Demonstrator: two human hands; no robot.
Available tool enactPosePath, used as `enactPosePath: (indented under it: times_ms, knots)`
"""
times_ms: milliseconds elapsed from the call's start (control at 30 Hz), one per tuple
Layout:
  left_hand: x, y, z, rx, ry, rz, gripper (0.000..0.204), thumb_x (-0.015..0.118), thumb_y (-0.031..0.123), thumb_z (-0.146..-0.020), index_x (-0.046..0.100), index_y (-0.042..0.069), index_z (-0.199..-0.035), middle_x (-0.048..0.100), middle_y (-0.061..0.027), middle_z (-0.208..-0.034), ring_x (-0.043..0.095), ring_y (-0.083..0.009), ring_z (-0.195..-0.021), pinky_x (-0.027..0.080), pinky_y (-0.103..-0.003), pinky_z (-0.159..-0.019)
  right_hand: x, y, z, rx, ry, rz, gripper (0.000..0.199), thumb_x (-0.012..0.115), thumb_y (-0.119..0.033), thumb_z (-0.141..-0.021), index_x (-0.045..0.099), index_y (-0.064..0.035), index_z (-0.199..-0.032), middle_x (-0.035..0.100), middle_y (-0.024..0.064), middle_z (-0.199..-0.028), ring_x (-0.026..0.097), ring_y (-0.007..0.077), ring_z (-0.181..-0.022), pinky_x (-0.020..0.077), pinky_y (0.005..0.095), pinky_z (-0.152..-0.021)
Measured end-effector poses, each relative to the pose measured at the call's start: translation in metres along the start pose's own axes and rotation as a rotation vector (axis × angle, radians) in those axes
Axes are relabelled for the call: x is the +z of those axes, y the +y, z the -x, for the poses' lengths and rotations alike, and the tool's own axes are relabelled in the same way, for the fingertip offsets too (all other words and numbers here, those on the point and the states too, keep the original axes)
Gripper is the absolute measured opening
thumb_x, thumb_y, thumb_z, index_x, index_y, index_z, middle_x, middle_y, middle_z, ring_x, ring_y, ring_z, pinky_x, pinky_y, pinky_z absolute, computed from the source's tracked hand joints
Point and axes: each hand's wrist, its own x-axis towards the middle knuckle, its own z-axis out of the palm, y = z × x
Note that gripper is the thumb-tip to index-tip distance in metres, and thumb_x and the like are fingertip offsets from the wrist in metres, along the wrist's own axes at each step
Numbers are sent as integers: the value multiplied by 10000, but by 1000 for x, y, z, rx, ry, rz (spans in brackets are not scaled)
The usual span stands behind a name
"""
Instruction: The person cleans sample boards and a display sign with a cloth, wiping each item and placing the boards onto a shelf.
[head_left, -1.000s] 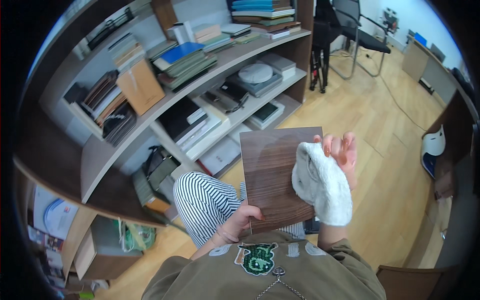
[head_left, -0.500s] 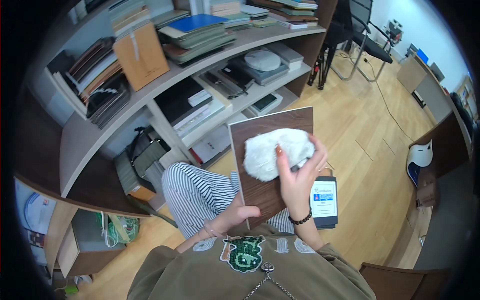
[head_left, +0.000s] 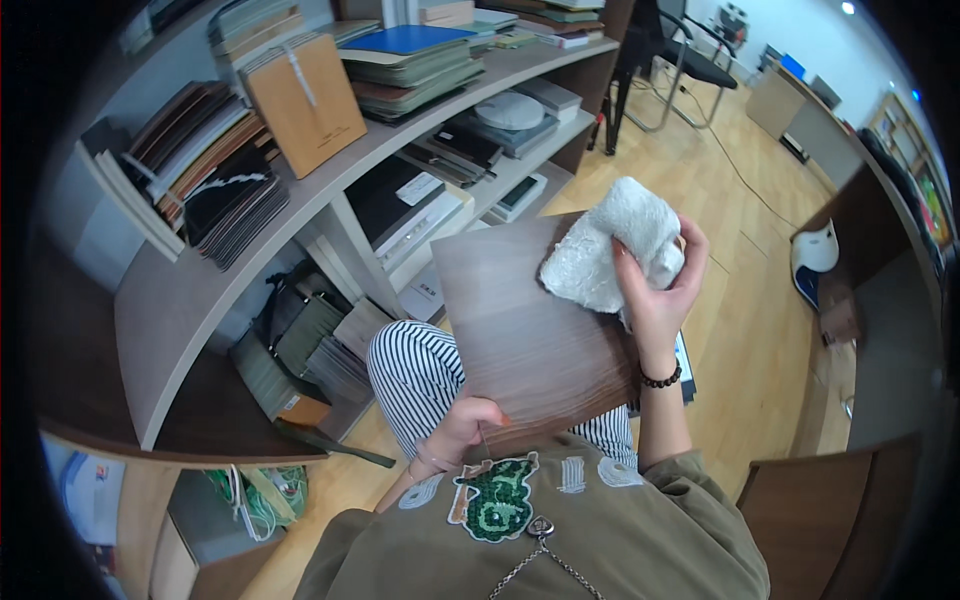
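A flat board with dark brown wood grain is tilted above my lap. At its near left corner my left hand grips the edge, thumb on the top face and the other fingers hidden beneath. My right hand has its fingers closed round a bunched white cloth at the board's far right corner. Part of the cloth lies against the board's surface, while its upper fold stands up above the edge.
Ahead and left stands a shelf unit holding folders, a tan envelope file and a blue folder. A dark tablet-like device shows partly behind my right wrist. A black chair is at the far right.
My right hand has moved the cloth up and right, from the board's middle to its far right corner, and it is now more folded. The board has turned and shows a broader face.
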Motion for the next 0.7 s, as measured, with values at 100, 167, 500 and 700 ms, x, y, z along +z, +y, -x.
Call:
enactPosePath:
  times_ms: [100,167,500,700]
  knots:
    - [-6,8,-1,-117,-68,71,740,487,-62,-509,372,-19,-1239,495,-117,-1168,461,-229,-1091,354,-311,-925,-10,-7,3,35,-49,108,515,595,18,-718,397,6,-1194,421,138,-1232,427,204,-1123,356,330,-939]
    - [6,16,-4,-116,-95,35,727,490,-58,-515,378,-19,-1232,500,-112,-1161,471,-225,-1073,361,-304,-913,-12,-9,6,47,-20,105,522,592,14,-711,407,-2,-1199,441,143,-1219,421,219,-1138,355,332,-939]
    - [15,3,-16,-14,-112,-91,718,516,-46,-553,357,-14,-1253,498,-107,-1170,491,-206,-1053,372,-279,-894,-8,-28,48,-352,-713,495,573,542,-3,-669,414,-42,-1226,385,202,-1307,255,393,-1273,171,477,-1042]
    - [30,-3,-19,81,-61,-39,783,499,-56,-514,340,-25,-1279,483,-170,-1211,471,-276,-1129,373,-357,-958,-17,0,15,-246,-433,406,544,563,-14,-670,444,-47,-1200,409,193,-1291,255,385,-1275,176,498,-1037]
